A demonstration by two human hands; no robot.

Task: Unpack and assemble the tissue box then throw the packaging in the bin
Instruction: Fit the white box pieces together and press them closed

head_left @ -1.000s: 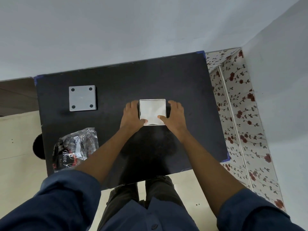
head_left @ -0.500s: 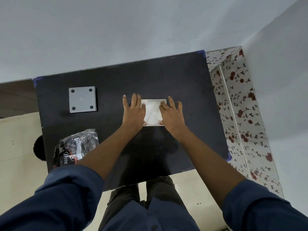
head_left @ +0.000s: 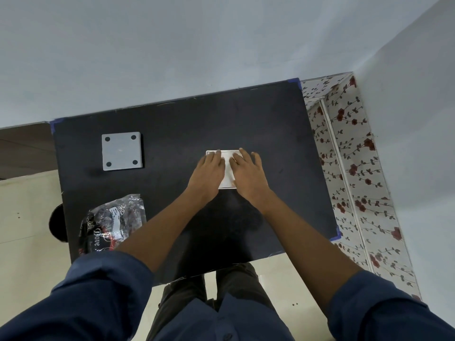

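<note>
Tissue box [head_left: 227, 172]: white square, flat on the black table [head_left: 246, 119], mostly under your hands.
Left hand [head_left: 209, 173]: fingers spread flat, pressing down on its left half, likely to seat a part.
Right hand [head_left: 248, 174]: flattened the same way on its right half, evening out the pressure.
Grey plate [head_left: 121, 150]: well left of the tissue box, untouched, four dark dots facing up.
Packaging [head_left: 112, 223]: crumpled plastic, left of and nearer you than the tissue box, still to be binned.

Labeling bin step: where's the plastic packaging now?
Head view: the crumpled plastic packaging lies at the black table's near-left corner, beside the left forearm, nearer than the grey square plate.
</note>
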